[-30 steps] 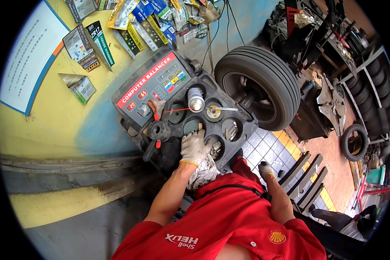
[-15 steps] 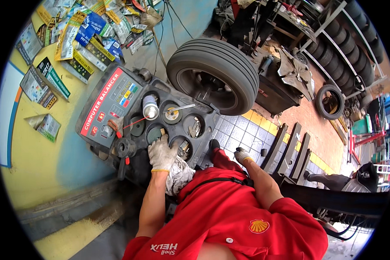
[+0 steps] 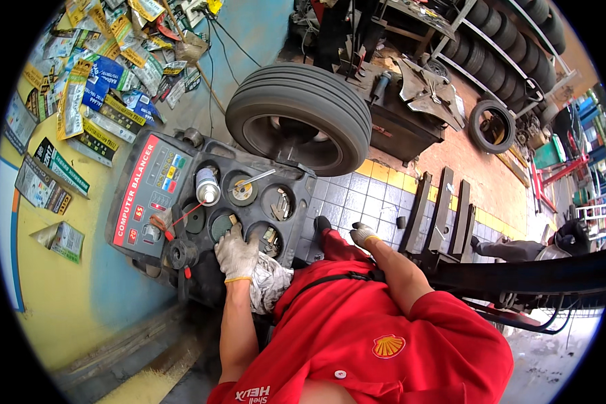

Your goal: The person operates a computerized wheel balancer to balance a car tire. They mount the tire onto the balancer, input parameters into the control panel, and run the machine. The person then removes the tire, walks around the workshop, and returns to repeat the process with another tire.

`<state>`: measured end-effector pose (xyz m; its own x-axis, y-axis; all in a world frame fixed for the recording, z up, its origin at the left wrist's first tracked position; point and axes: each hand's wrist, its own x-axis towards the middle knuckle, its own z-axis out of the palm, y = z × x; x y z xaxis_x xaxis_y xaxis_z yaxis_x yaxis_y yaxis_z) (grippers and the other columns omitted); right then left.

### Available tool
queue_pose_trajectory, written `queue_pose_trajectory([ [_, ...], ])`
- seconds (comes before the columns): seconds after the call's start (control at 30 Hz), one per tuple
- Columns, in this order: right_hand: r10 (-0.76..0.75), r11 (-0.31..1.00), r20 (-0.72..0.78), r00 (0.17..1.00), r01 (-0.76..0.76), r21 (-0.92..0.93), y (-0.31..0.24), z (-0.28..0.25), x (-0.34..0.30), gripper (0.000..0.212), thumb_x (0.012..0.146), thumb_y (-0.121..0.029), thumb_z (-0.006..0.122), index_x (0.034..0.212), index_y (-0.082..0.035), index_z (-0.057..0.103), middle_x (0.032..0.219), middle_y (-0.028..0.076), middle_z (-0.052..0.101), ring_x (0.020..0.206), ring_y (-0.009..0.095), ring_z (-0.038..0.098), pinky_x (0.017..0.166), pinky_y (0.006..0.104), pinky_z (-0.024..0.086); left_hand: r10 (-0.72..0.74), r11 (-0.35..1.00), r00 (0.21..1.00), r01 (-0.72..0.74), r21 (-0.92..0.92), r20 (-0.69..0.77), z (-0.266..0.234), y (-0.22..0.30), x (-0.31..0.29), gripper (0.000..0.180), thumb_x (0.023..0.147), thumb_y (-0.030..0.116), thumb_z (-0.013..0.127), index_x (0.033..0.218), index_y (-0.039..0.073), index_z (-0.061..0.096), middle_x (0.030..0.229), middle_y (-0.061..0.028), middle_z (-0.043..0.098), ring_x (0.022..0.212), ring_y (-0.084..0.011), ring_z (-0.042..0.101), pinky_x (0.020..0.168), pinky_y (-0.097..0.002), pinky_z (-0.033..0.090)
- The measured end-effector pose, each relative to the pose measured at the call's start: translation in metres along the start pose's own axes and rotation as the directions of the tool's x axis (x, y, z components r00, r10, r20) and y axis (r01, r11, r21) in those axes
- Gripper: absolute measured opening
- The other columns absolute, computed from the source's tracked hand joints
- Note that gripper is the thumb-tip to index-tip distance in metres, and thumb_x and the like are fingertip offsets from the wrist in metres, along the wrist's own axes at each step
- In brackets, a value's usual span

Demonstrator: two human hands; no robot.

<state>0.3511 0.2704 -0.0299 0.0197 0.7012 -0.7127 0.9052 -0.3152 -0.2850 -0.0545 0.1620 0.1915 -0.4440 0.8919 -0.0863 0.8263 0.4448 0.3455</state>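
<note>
At the machine's top tray: a gloved left hand (image 3: pixel 237 252) is laid on the round cups of a dark wheel balancer (image 3: pixel 202 222), fingers loosely spread over one cup (image 3: pixel 222 224), nothing seen pinched.
Right hand: the gloved right hand (image 3: pixel 363 233) is held low beside a red-clad knee, just right of the machine; its fingers are curled, and whether anything is gripped cannot be told.
Cloth: a crumpled grey rag (image 3: pixel 269 283) is seen just below the left wrist, against the red shirt.
Tray contents: a silver can (image 3: pixel 207 186) stands upright in one cup; a thin metal rod (image 3: pixel 254 179) lies across the next cup; small metal pieces sit in other cups.
Wheel: a black tyre (image 3: pixel 299 118) is mounted behind the tray, well apart from both hands.
Panel: a red and grey control panel (image 3: pixel 148 192) lies left of the cups.
Room: a yellow and blue wall (image 3: pixel 60 289) hung with packets, a tiled floor (image 3: pixel 347 195), and a rack of tyres (image 3: pixel 512 47) at the far side.
Change: the left hand is kept on the same cups as half a second earlier; the view has been turned so the machine sits further left.
</note>
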Motion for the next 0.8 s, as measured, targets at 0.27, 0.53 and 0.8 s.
queue_pose_trajectory([
  [0.27, 0.021, 0.999, 0.002, 1.000, -0.021, 0.040, 0.0011, 0.0015, 0.0013, 0.056, 0.099, -0.028, 0.058, 0.149, -0.005, 0.059, 0.148, 0.024, 0.063, 0.140, 0.041, 0.058, 0.119, 0.0433, 0.046, 0.014, 1.000, 1.000, -0.014, 0.005, -0.001, 0.0005, 0.0012, -0.0005, 0.057, 0.090, 0.042, 0.068, 0.131, 0.002, 0.071, 0.119, -0.0233, 0.074, 0.115, -0.0411, 0.067, 0.104, -0.0512, 0.048],
  [0.53, 0.007, 0.999, -0.012, 1.000, -0.006, 0.048, 0.0021, 0.0039, 0.0032, 0.055, 0.099, -0.027, 0.058, 0.148, -0.004, 0.060, 0.147, 0.025, 0.063, 0.139, 0.041, 0.059, 0.118, 0.0439, 0.047, 0.000, 1.000, 1.000, 0.000, 0.001, 0.004, 0.0011, 0.0025, -0.0002, 0.060, 0.090, 0.045, 0.069, 0.132, 0.003, 0.070, 0.122, -0.0246, 0.073, 0.116, -0.0420, 0.067, 0.105, -0.0518, 0.048],
  [0.8, -0.003, 1.000, -0.001, 1.000, 0.003, 0.017, 0.0014, 0.0084, 0.0049, 0.058, 0.098, -0.030, 0.060, 0.151, -0.007, 0.058, 0.147, 0.025, 0.063, 0.139, 0.041, 0.059, 0.117, 0.0445, 0.047, 0.022, 1.000, 0.999, -0.021, 0.023, -0.025, 0.0057, -0.0031, -0.0024, 0.061, 0.091, 0.047, 0.068, 0.132, 0.002, 0.070, 0.122, -0.0252, 0.073, 0.116, -0.0422, 0.067, 0.104, -0.0517, 0.048],
])
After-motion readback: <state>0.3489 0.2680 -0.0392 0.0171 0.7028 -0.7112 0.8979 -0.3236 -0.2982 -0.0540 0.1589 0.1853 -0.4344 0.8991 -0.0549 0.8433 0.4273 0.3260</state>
